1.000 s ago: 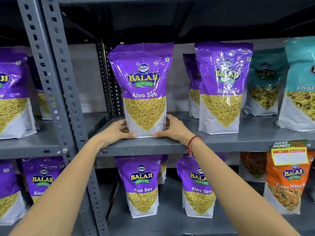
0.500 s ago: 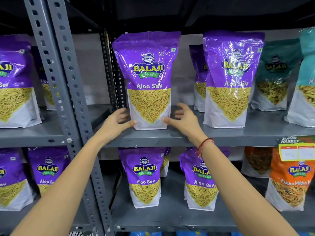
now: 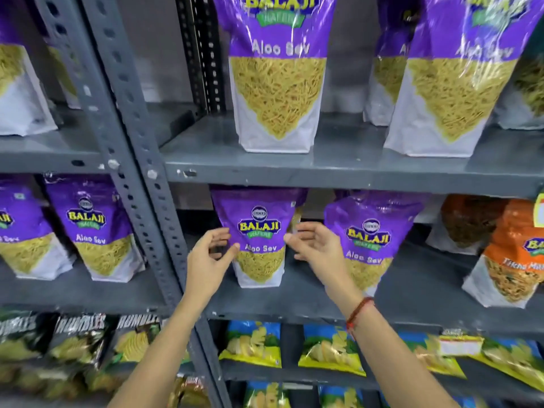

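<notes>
Left of the centre purple Aloo Sev pouch [image 3: 259, 231], a gap runs to the grey perforated steel upright [image 3: 153, 219]. On its right, a narrower gap separates it from the neighbouring purple pouch [image 3: 374, 240]. The grey metal shelf above [image 3: 338, 175] hangs close over both tops.

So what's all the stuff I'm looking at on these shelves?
Slotted metal shelving rack: one, grey, across the whole view.
Purple-and-white Aloo Sev plastic pouch: one, middle shelf, upright between the hands.
Other Aloo Sev pouches: at least seven, purple and white, top and middle shelves.
Orange plastic snack pouch: one, middle shelf, far right.
Black crisp bags: three, lower shelf, left.
Blue-and-yellow crisp bags: several, lower shelves, right.
Red thread bracelet: one, right wrist.
Left hand: bare, at the pouch's left edge, thumb on its front.
Right hand: bare, fingers spread at its right edge.
</notes>
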A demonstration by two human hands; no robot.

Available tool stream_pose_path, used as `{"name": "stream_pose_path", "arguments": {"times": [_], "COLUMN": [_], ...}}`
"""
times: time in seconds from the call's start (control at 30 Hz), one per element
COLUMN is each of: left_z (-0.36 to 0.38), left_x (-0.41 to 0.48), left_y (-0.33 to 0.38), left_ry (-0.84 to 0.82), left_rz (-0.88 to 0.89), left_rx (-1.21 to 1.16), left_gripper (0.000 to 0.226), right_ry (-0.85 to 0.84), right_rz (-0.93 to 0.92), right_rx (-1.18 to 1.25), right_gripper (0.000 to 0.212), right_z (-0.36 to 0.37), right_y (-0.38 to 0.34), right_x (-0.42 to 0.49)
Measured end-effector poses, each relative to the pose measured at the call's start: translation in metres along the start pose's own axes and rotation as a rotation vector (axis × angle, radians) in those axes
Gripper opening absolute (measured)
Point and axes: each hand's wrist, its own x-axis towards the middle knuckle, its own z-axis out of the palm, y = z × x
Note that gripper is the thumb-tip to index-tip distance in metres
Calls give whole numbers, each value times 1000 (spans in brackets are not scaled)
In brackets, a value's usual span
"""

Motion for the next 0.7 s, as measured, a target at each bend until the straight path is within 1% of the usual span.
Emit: {"name": "stream_pose_path", "arguments": {"times": [0.03, 0.13, 0.23, 0.27, 0.33, 0.4, 0.43, 0.53, 0.57, 0.63, 0.7], "left_z": [0, 6, 19, 22, 28, 31, 32, 40, 42, 45, 46], "left_x": [2, 9, 14, 16, 21, 25, 27, 32, 33, 36, 37], "left_y": [-15, -58, -93, -103, -123, -137, -143, -149, -149, -147, -149], "left_ry": [-9, -78, -253, -309, -411, -481, -502, -505, -483, -430, -414], "left_rz": [-54, -222, -401, -440, -484, -522, -541, -516, -499, -473, -474], "left_rx": [41, 172, 201, 197, 203, 190, 172, 162, 173, 199, 216], "left_gripper": [35, 66, 97, 105, 115, 115, 109, 69, 68, 77, 80], "right_ry": [-23, -92, -185, -210, -241, -262, -271, -276, -262, -219, -196], "right_rz": [39, 123, 201, 216, 255, 276, 282, 306, 310, 288, 263], "right_rx": [-71, -269, -461, -501, -503, -487, -478, -419, -428, -480, -517], "right_gripper": [27, 46, 88, 98, 110, 115, 115, 107, 101, 91, 89], "right_z": [2, 5, 8, 10, 16, 21, 23, 25, 25, 24, 20], "right_y": [18, 72, 116, 127, 143, 152, 156, 166, 168, 169, 169], "right_x": [4, 21, 39, 45, 56, 64, 66, 68, 68, 68, 66]}}
